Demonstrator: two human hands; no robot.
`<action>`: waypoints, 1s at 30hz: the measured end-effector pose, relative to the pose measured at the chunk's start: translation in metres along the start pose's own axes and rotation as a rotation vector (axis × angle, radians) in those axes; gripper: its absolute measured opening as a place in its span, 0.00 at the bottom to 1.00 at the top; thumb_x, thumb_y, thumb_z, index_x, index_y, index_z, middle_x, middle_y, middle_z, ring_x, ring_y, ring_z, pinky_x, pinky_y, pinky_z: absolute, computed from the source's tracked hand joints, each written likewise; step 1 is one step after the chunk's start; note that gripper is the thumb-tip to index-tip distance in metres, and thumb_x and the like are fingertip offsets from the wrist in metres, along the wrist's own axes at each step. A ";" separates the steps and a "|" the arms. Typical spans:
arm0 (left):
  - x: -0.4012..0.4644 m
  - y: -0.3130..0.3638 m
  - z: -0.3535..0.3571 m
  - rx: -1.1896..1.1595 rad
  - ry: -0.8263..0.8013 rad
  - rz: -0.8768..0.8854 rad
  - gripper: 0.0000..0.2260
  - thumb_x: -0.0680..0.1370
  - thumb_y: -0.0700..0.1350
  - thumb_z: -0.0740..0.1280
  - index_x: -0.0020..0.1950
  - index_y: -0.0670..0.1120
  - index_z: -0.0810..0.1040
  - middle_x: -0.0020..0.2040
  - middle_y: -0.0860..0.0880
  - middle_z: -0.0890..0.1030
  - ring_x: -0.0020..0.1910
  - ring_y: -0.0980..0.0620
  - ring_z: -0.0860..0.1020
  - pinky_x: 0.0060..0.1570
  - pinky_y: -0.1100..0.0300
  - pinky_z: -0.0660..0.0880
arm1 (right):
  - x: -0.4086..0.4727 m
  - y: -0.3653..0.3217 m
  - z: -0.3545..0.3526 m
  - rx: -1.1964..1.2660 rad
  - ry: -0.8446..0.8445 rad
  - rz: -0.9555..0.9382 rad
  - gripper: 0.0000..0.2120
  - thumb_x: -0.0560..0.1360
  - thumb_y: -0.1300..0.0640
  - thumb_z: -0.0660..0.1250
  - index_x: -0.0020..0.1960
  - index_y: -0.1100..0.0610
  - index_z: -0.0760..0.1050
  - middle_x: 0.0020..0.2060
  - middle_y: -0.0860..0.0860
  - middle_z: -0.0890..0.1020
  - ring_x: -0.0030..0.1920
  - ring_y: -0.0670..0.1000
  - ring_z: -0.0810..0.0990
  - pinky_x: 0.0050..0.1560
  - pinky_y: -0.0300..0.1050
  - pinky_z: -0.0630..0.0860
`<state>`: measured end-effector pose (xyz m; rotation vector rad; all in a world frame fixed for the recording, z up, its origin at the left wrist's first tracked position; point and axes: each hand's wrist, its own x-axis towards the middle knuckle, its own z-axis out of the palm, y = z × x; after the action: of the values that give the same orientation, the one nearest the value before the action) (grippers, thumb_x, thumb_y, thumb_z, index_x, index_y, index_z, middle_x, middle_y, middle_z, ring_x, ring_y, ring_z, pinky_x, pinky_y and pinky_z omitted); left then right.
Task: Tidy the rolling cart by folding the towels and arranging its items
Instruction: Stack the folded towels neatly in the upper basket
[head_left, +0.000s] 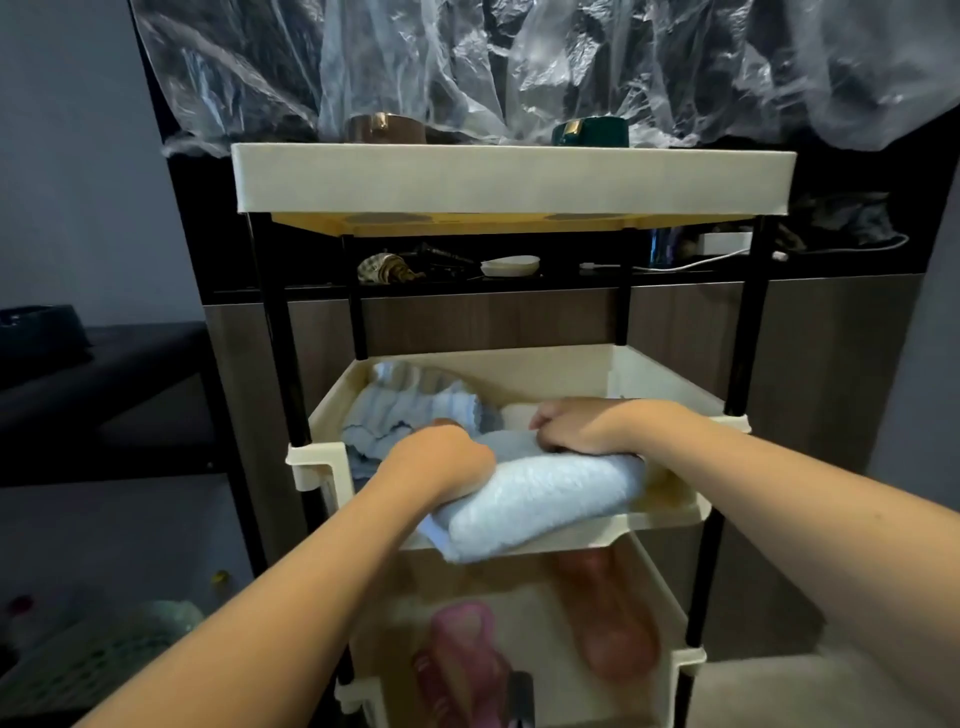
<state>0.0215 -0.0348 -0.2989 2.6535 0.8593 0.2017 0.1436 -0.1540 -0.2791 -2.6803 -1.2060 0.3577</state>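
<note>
Terry cloth, pale blue and thick, makes up the folded towel (540, 499) that lies across the front edge of the cart's middle tray (670, 512), at the centre of the frame, its near fold hanging a little over the rim. It looks soft, light and limp, so it should sag and unfold if lifted by one corner; I judge the safest hold to be at both ends of the bundle, with the layers pinched together, or from beneath with flat palms. Its pile should give good friction, so slipping seems unlikely, and nothing about it is fragile.

Both arms reach in from the bottom of the frame. The left hand (441, 462) rests knuckles-up on the left end of the towel, fingers curled down over the fold and gripping it. The right hand (576, 423) lies on the towel's far right edge, wrist bent, fingers tucked into the cloth and pinching it.

Behind the left hand, toward the tray's back left corner, a striped blue towel (415, 405) lies crumpled and unfolded. On the lower tray (685, 657), pink slippers (467, 660) show blurred. Two mugs, a brown mug (387, 127) and a green mug (589, 131), stand on the top tray (514, 179)
</note>
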 end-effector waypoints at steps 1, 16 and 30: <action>-0.002 0.000 -0.001 -0.053 -0.066 -0.005 0.17 0.79 0.51 0.60 0.62 0.42 0.76 0.55 0.43 0.80 0.52 0.44 0.78 0.49 0.54 0.72 | -0.004 0.000 -0.002 -0.027 -0.081 -0.009 0.13 0.77 0.51 0.59 0.58 0.52 0.76 0.53 0.49 0.81 0.51 0.50 0.78 0.49 0.46 0.73; -0.005 0.023 -0.050 -0.093 0.512 0.649 0.07 0.71 0.49 0.68 0.43 0.48 0.73 0.45 0.48 0.74 0.43 0.46 0.75 0.39 0.57 0.70 | -0.055 0.027 -0.078 -0.165 0.346 -0.229 0.08 0.72 0.54 0.67 0.44 0.50 0.67 0.38 0.46 0.75 0.43 0.52 0.76 0.40 0.46 0.70; -0.012 0.003 0.003 0.149 0.080 0.570 0.20 0.72 0.65 0.64 0.57 0.54 0.75 0.52 0.52 0.76 0.49 0.51 0.75 0.50 0.53 0.76 | -0.059 0.044 -0.017 -0.505 0.139 -0.123 0.23 0.70 0.50 0.68 0.63 0.51 0.67 0.59 0.51 0.73 0.52 0.53 0.75 0.50 0.46 0.75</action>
<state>0.0143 -0.0445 -0.3005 2.9859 0.1180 0.3948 0.1418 -0.2287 -0.2659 -2.9451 -1.5803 -0.1772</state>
